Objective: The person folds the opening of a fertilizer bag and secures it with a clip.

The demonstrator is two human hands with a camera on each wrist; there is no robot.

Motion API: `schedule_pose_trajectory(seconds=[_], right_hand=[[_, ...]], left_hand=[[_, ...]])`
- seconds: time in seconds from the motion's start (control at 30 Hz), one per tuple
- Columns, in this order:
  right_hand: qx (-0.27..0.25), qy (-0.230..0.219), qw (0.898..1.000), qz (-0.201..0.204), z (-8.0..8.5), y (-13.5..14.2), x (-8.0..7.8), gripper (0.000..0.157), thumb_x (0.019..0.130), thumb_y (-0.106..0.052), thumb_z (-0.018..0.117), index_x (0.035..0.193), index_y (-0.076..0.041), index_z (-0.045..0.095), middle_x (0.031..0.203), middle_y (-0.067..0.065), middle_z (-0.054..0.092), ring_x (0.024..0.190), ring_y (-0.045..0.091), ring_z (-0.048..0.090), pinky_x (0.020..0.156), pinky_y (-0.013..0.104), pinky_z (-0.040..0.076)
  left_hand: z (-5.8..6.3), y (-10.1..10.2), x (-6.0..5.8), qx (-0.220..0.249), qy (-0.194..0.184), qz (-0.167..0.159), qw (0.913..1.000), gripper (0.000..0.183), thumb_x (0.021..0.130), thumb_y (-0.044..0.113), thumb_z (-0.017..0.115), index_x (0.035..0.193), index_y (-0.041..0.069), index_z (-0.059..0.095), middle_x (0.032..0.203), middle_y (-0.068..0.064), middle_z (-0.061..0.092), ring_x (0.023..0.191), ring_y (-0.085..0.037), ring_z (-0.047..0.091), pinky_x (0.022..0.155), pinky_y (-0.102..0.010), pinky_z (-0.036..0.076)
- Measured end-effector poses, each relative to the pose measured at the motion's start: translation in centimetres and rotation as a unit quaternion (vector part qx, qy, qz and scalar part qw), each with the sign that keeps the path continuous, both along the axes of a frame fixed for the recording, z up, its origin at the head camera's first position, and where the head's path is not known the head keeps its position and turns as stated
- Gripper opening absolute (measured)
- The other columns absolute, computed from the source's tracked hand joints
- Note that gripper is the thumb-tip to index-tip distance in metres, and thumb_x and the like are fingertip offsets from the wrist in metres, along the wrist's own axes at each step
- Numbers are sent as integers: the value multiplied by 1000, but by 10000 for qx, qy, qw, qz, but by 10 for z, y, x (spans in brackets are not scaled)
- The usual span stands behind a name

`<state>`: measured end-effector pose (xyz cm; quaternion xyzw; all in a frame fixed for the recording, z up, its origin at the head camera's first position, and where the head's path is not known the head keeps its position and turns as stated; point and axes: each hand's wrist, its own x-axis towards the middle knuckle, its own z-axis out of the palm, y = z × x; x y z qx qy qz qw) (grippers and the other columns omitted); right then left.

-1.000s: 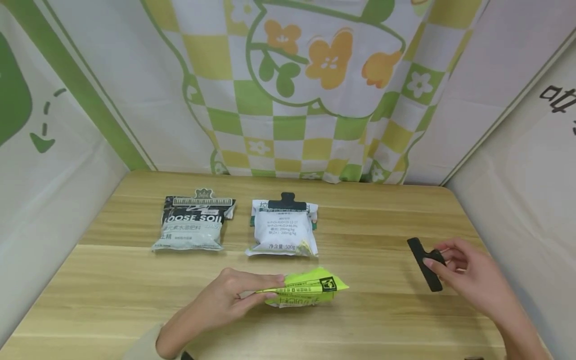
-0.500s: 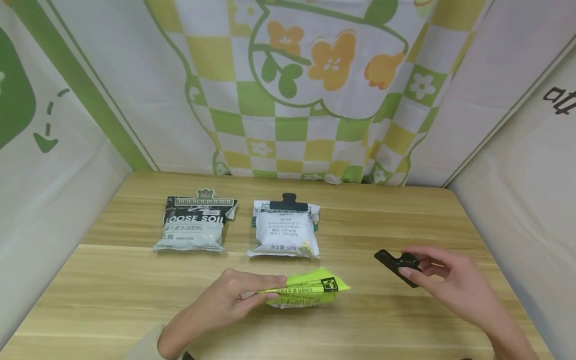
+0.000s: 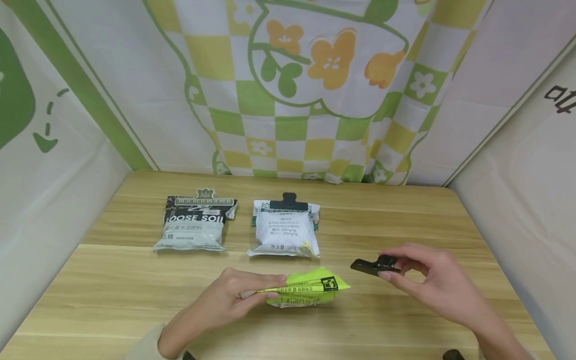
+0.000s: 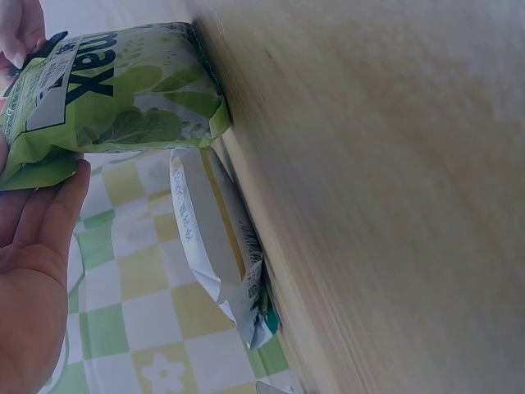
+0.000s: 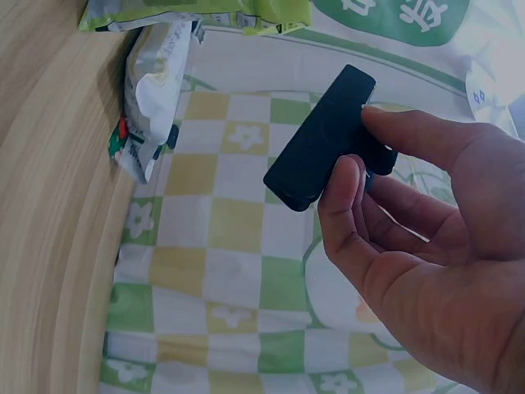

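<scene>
My left hand (image 3: pixel 229 295) pinches the folded top edge of a bright green bag (image 3: pixel 310 287), which stands upright on the table. In the left wrist view the bag's printed front (image 4: pixel 123 90) shows leaves and large dark letters. To the right of the bag, my right hand (image 3: pixel 432 280) pinches a black bag clip (image 3: pixel 373 266) between thumb and fingers, in the air over the table. The right wrist view shows the clip's long flat bar (image 5: pixel 320 139) pointing away from the fingers.
Farther back on the table (image 3: pixel 382 215) lies a white bag (image 3: pixel 285 230) with a black clip (image 3: pixel 289 201) on its top. Left of it is a black-and-grey bag (image 3: pixel 193 230) closed by a pale patterned clip (image 3: pixel 204 198). A checkered curtain (image 3: pixel 288 125) hangs behind the table.
My right hand has carried the black bag clip leftward toward the green bag and turned it so its bar lies flatter. The left hand and green bag have barely moved.
</scene>
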<state>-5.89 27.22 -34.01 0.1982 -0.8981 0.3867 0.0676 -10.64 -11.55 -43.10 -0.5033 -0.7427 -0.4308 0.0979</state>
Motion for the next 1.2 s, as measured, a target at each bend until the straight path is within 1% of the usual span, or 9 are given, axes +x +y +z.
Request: schedule_pose_trajectory(seconds=[0.07, 0.13, 0.27, 0.33, 0.57, 0.83, 0.9, 1.1, 1.2], right_hand=[[-52, 220, 9994, 275, 1, -4, -2, 36, 84, -2, 86, 115, -18, 76, 96, -10, 74, 79, 3, 67, 76, 12, 57], [1, 437, 9980, 447, 2, -9, -4, 38, 83, -1, 87, 114, -19, 76, 93, -14, 72, 76, 1, 63, 72, 11, 55], [262, 800, 9948, 570, 3, -17, -8, 40, 79, -7, 91, 110, -29, 76, 86, -22, 63, 69, -4, 51, 59, 13, 44], [314, 869, 9936, 644, 3, -22, -9, 41, 78, -9, 92, 107, -32, 76, 84, -23, 60, 69, -4, 47, 57, 13, 41], [30, 754, 9904, 1160, 5, -38, -14, 36, 78, -13, 93, 103, -30, 75, 86, -20, 62, 74, -3, 51, 61, 12, 43], [-277, 1141, 9787, 1685, 0, -55, -18, 31, 80, -11, 91, 103, -25, 75, 88, -15, 63, 71, 0, 52, 63, 9, 46], [-310, 1189, 9766, 1765, -2, -59, -18, 31, 80, -10, 91, 103, -24, 75, 89, -14, 63, 73, 2, 53, 64, 9, 45], [-385, 1493, 9704, 1858, -5, -71, -18, 27, 82, -10, 89, 98, -22, 71, 88, -11, 58, 80, 4, 51, 70, 10, 43], [-339, 1607, 9691, 1838, -5, -76, -18, 24, 84, -13, 88, 97, -22, 71, 86, -10, 56, 83, 2, 48, 70, 10, 41]], left_hand=[[0, 0, 0, -2, 0, 2, 10000, 39, 88, -2, 78, 126, 8, 76, 123, -10, 78, 108, -23, 79, 95, -20, 60], [0, 0, 0, -14, 10, 5, 10000, 39, 89, -2, 78, 126, 8, 76, 124, -10, 78, 108, -23, 79, 96, -20, 59], [1, 0, 1, -28, 6, -3, 10000, 37, 90, 0, 77, 126, 9, 76, 124, -10, 78, 108, -23, 79, 96, -20, 59], [1, 0, 1, -28, -4, -8, 10000, 36, 91, 0, 77, 126, 9, 76, 124, -11, 78, 108, -23, 79, 95, -20, 60], [2, 0, 1, 17, 4, 3, 10000, 35, 91, 0, 77, 125, 8, 77, 122, -12, 78, 107, -23, 79, 92, -19, 61], [1, 1, 0, 71, -22, -80, 9999, 33, 92, 0, 76, 124, 6, 77, 122, -13, 78, 105, -25, 79, 77, -7, 57], [1, 1, -1, 55, -24, -69, 10000, 32, 92, 0, 76, 124, 6, 77, 122, -13, 78, 105, -25, 79, 77, -8, 57], [2, 1, 0, -48, -33, 14, 10000, 33, 93, 1, 76, 125, 8, 77, 123, -11, 78, 107, -23, 79, 91, -18, 61], [2, 0, 1, -69, -63, 43, 9999, 34, 93, 1, 76, 126, 9, 76, 124, -10, 78, 109, -23, 78, 94, -20, 60]])
